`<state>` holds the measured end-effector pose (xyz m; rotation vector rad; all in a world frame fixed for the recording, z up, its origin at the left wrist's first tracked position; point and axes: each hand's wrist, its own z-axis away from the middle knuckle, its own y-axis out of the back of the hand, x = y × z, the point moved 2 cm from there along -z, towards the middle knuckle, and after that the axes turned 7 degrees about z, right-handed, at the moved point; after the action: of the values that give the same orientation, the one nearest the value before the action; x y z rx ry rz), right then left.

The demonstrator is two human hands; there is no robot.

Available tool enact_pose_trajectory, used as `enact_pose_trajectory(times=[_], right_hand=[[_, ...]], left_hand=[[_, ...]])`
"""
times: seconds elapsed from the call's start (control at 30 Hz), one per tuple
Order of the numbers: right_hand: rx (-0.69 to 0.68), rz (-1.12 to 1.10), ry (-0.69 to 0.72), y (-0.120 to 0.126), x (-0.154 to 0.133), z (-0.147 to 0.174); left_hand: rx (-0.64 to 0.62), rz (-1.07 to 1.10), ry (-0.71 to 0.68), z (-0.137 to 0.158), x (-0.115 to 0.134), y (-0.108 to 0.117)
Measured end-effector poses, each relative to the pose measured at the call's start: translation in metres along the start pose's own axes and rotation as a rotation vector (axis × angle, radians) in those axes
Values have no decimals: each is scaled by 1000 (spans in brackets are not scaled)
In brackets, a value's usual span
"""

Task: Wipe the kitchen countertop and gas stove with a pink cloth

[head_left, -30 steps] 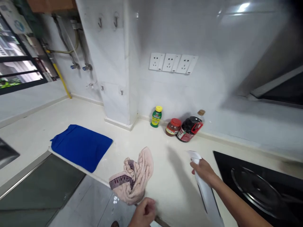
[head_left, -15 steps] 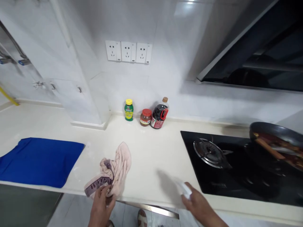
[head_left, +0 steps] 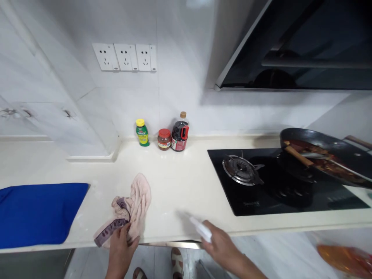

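A crumpled pink towel (head_left: 140, 203) with a purple patterned band lies on the counter near its front edge. My left hand (head_left: 120, 246) is closed on the towel's lower end, fingertips pressed into the cloth. Farther right, my right hand (head_left: 219, 244) grips a slim white-handled tool (head_left: 202, 229) above the counter edge. Its thin far end points left and is smeared by motion, so its exact kind cannot be made out.
A blue cloth (head_left: 37, 213) lies at left. Against the wall stand a green bottle (head_left: 142, 133), a red-lidded jar (head_left: 164, 140) and a dark sauce bottle (head_left: 179, 135). On the black gas hob (head_left: 247, 201) at right sits a wok (head_left: 334, 145) with food and a utensil.
The view has turned to the right, showing more of the wok and hob. My right hand has shifted the white-handled tool leftward, closer to the towel. My left hand stays on the towel.
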<state>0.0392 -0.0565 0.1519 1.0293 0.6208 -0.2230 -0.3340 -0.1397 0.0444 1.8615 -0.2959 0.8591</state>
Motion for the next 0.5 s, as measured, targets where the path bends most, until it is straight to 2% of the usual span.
enact_pose_trajectory(times=[0.13,0.23,0.33,0.5], right_hand=[[233,-29,-127,47,68,35],[317,-41,-203,73,89,56],[285,-105,-136,83,70,57],[59,-190,120,65,-12,18]], left_hand=[[-16,1,2,-3,3,1],[-9,50,42,-8,9,3],[1,178,146,-13,21,7],[84,515,426,-19,48,14]])
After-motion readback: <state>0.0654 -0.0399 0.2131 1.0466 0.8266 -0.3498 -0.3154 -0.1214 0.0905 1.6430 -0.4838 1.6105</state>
